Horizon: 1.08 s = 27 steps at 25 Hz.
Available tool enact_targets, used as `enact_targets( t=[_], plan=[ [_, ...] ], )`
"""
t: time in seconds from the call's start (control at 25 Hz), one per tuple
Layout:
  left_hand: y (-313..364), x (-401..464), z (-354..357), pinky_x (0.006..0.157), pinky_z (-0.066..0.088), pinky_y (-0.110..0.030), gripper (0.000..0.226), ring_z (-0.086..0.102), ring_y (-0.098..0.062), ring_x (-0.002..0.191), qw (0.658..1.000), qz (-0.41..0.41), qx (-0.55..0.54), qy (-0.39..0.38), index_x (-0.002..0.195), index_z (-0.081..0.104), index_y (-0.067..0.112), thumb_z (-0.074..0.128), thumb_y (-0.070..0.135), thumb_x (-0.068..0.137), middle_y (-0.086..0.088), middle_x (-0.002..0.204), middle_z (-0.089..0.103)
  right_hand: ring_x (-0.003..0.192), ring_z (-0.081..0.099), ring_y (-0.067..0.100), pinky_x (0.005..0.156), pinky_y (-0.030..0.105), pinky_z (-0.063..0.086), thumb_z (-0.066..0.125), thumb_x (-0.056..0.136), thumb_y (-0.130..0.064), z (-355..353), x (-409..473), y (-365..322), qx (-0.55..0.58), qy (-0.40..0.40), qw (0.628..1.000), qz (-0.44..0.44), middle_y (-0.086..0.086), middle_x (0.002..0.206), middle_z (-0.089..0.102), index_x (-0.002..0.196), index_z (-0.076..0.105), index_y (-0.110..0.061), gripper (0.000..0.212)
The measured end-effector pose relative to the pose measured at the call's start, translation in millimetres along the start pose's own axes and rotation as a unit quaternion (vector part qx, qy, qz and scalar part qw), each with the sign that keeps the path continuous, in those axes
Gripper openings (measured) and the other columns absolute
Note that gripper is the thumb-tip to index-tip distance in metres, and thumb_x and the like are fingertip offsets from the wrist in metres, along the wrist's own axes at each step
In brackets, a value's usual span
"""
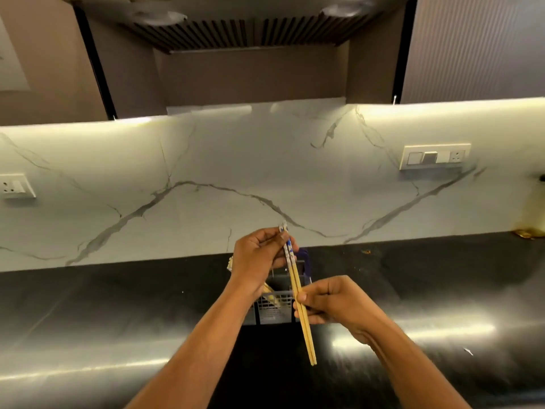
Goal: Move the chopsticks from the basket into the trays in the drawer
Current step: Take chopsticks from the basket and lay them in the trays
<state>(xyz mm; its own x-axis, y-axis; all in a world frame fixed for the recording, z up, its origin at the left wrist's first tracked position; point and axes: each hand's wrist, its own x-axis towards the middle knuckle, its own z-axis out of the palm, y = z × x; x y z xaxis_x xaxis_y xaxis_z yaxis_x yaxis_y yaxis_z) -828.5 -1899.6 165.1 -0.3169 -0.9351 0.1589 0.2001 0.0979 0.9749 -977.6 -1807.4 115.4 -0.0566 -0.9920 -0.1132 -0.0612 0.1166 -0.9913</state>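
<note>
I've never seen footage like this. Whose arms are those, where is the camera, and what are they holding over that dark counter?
No machine here: these are a person's two bare arms, filmed by one wide-angle camera worn on the head and looking forward and down. The left hand pinches the patterned blue-and-white top ends of a pair of chopsticks, and the right hand grips the same pair lower, on the plain wooden part. Behind and below the hands, a grey slotted cutlery basket with a blue handle stands on the glossy black countertop; more wooden sticks poke out of it. Behind is a white marble-look wall with switch plates, and an extractor hood above. No drawer is in view.
</note>
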Motion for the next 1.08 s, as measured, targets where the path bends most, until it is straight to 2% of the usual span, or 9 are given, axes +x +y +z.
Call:
enact_targets(
  t=[0.12, 0.24, 0.4, 0.56, 0.76, 0.8, 0.88, 0.96, 1.08],
  plan=[
    [-18, -11, 0, 0.079, 0.062, -0.041, 0.014, 0.076, -0.026, 0.085, 0.999, -0.042, -0.008, 0.014, 0.101, 0.072, 0.003, 0.065, 0.010, 0.092, -0.014, 0.088, 0.077, 0.084, 0.075, 0.026, 0.081, 0.038, 0.061, 0.068, 0.090, -0.014, 8, -12, 30, 0.005, 0.014, 0.999, 0.033, 0.019, 0.092, 0.076, 0.094, 0.075, 0.000, 0.016],
    [-37, -26, 4, 0.076, 0.063, -0.038, 0.015, 0.076, -0.023, 0.082, 0.996, -0.079, -0.027, 0.015, 0.104, 0.070, 0.002, 0.063, 0.009, 0.092, -0.012, 0.087, 0.076, 0.083, 0.074, 0.025, 0.080, 0.037, 0.061, 0.066, 0.092, -0.013, 11, -25, 49, -0.012, 0.030, 0.998, 0.044, 0.017, 0.088, 0.076, 0.094, 0.075, -0.002, 0.014],
    [-89, -59, 2, 0.072, 0.063, -0.034, 0.012, 0.075, -0.022, 0.082, 0.990, -0.138, -0.029, 0.004, 0.102, 0.069, 0.003, 0.061, 0.008, 0.094, -0.016, 0.090, 0.075, 0.081, 0.075, 0.021, 0.079, 0.034, 0.062, 0.065, 0.093, -0.014, 19, -56, 97, -0.034, 0.049, 0.992, 0.113, 0.011, 0.084, 0.076, 0.094, 0.074, -0.006, 0.012],
    [-159, -107, -4, 0.080, 0.062, -0.039, 0.011, 0.074, -0.024, 0.085, 0.975, -0.221, -0.013, -0.017, 0.100, 0.070, 0.005, 0.061, 0.008, 0.094, -0.015, 0.091, 0.075, 0.083, 0.075, 0.017, 0.086, 0.038, 0.061, 0.063, 0.094, -0.018, 36, -95, 175, -0.081, 0.055, 0.981, 0.165, 0.008, 0.089, 0.077, 0.098, 0.074, -0.010, 0.014],
    [-252, -166, -21, 0.085, 0.060, -0.041, 0.016, 0.073, -0.031, 0.093, 0.946, -0.320, 0.006, -0.057, 0.106, 0.069, 0.003, 0.060, 0.011, 0.095, -0.019, 0.099, 0.075, 0.083, 0.071, 0.032, 0.079, 0.049, 0.060, 0.066, 0.093, -0.021, 56, -141, 260, -0.125, 0.081, 0.955, 0.258, 0.003, 0.081, 0.077, 0.079, 0.078, -0.021, 0.018],
    [-267, -175, -25, 0.085, 0.060, -0.039, 0.019, 0.073, -0.030, 0.093, 0.938, -0.340, 0.015, -0.063, 0.109, 0.068, 0.002, 0.060, 0.012, 0.095, -0.018, 0.099, 0.075, 0.081, 0.072, 0.031, 0.078, 0.047, 0.061, 0.066, 0.092, -0.021, 61, -147, 272, -0.136, 0.088, 0.947, 0.278, 0.001, 0.079, 0.076, 0.076, 0.078, -0.022, 0.020],
    [-290, -187, -34, 0.082, 0.061, -0.035, 0.021, 0.074, -0.024, 0.089, 0.924, -0.373, 0.060, -0.060, 0.112, 0.069, 0.006, 0.061, 0.016, 0.095, -0.012, 0.098, 0.075, 0.068, 0.071, 0.016, 0.071, 0.031, 0.062, 0.067, 0.092, -0.019, 72, -155, 290, -0.173, 0.104, 0.928, 0.311, -0.003, 0.070, 0.074, 0.071, 0.075, -0.024, 0.024],
    [-311, -197, -45, 0.075, 0.062, -0.035, 0.023, 0.074, -0.016, 0.082, 0.913, -0.375, 0.160, -0.028, 0.113, 0.070, 0.014, 0.066, 0.022, 0.092, -0.003, 0.093, 0.076, 0.055, 0.063, 0.006, 0.056, 0.017, 0.053, 0.066, 0.092, -0.019, 82, -154, 305, -0.231, 0.120, 0.906, 0.334, -0.006, 0.059, 0.066, 0.062, 0.069, -0.024, 0.031],
    [-331, -211, -64, 0.060, 0.062, -0.030, 0.022, 0.073, -0.012, 0.067, 0.888, -0.358, 0.287, 0.030, 0.107, 0.074, 0.016, 0.072, 0.026, 0.087, 0.004, 0.081, 0.075, 0.054, 0.058, 0.006, 0.048, 0.014, 0.044, 0.063, 0.093, -0.019, 96, -143, 320, -0.309, 0.135, 0.864, 0.375, -0.005, 0.065, 0.062, 0.072, 0.069, -0.016, 0.022]
  ],
)
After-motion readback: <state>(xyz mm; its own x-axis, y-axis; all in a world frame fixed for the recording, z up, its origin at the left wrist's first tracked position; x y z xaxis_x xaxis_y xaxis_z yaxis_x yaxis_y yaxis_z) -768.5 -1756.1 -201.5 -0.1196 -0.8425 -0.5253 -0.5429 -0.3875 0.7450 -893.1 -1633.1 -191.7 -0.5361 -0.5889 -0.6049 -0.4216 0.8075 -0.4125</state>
